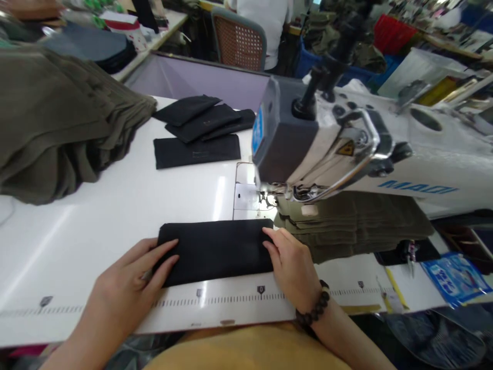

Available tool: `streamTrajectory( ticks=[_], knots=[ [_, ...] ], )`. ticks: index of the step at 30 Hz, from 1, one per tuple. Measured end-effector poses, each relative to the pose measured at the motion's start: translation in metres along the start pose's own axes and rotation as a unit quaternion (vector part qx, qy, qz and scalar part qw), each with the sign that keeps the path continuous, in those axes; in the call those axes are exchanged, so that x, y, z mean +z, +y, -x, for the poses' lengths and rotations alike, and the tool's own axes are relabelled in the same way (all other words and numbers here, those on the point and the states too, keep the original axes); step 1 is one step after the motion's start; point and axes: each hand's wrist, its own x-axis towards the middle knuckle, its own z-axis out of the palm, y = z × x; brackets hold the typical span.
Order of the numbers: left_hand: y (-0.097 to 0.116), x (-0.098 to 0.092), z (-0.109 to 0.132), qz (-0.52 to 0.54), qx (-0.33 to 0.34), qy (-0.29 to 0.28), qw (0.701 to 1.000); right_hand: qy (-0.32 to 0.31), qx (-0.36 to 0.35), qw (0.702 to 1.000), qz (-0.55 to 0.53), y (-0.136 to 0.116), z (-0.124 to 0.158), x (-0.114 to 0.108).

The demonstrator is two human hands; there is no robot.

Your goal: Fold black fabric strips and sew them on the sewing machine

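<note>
A black rectangular fabric piece [217, 252] lies flat on the white sewing table, just in front of the needle plate [246, 198]. My left hand [134, 280] pinches its left end, thumb and fingers on top of the cloth. At the opposite end, my right hand [288, 257] grips the right edge between thumb and forefinger. The undersides of both grips are hidden. Beyond the piece, the sewing machine head [292, 139] stands with its needle area lit. Several similar black fabric pieces [198, 151] lie behind, left of the machine.
Stacked olive fabric pieces [358, 226] lie under the machine arm. A large olive cloth pile [57, 118] covers the table's far left. A printed ruler [223, 299] runs along the front edge. At right lies a blue packet [456, 277]. Another person [264, 25] sits beyond, by a chair [241, 41].
</note>
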Motion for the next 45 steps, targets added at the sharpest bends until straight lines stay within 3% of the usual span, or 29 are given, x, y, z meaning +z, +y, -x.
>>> streamTrajectory(
  ticks=[4,20,25,28,31,34,37,39,43,45],
  knots=[
    [0.012,-0.009,-0.007,0.033,0.000,0.015,0.999,0.022,-0.034,0.999,0.007,0.004,0.002,0.004],
    [0.011,-0.008,-0.006,0.093,-0.056,-0.004,0.994,0.031,-0.057,0.998,0.025,0.010,0.004,0.007],
    [0.012,-0.007,-0.007,0.083,-0.070,-0.018,0.994,0.033,-0.070,0.996,0.049,0.009,0.004,0.006],
    [0.014,-0.007,-0.008,0.045,-0.070,-0.025,0.996,0.039,-0.078,0.989,0.117,0.005,0.003,0.006],
    [0.014,-0.008,-0.011,-0.028,-0.031,-0.035,0.999,0.038,-0.082,0.971,0.220,-0.004,0.000,0.003],
    [0.013,-0.011,-0.017,-0.092,0.074,-0.032,0.992,0.024,-0.102,0.951,0.291,-0.017,-0.005,-0.001],
    [0.014,-0.014,-0.027,-0.096,0.218,-0.084,0.968,0.016,-0.111,0.947,0.303,-0.028,-0.010,-0.002],
    [0.020,-0.014,-0.033,-0.095,0.265,-0.127,0.951,0.018,-0.141,0.953,0.267,-0.031,-0.012,0.001],
    [0.042,-0.009,-0.042,-0.139,0.203,-0.136,0.960,-0.040,-0.264,0.952,0.148,-0.028,-0.015,0.012],
    [0.052,-0.002,-0.041,-0.156,0.190,-0.118,0.962,-0.056,-0.275,0.953,0.114,-0.025,-0.015,0.017]
  ],
)
